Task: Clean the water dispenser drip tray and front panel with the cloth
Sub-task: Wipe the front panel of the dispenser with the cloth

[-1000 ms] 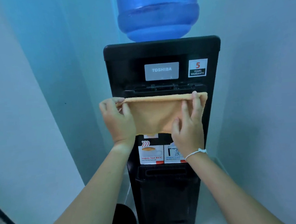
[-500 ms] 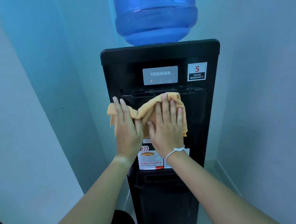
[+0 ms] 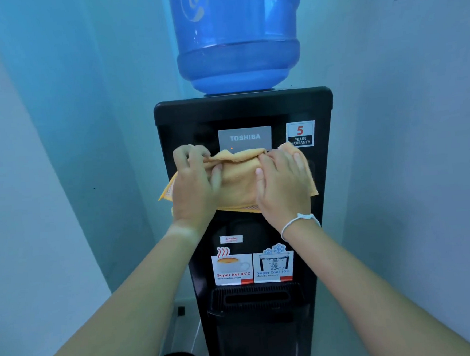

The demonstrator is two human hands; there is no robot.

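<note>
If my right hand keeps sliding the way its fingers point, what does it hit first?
Probably the 5 years warranty sticker: the right hand lies on the orange cloth, fingers aimed up the front panel. Depth is unclear.

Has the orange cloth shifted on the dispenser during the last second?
Yes. The cloth has moved up: its top edge now overlaps the bottom of the Toshiba panel.
</note>
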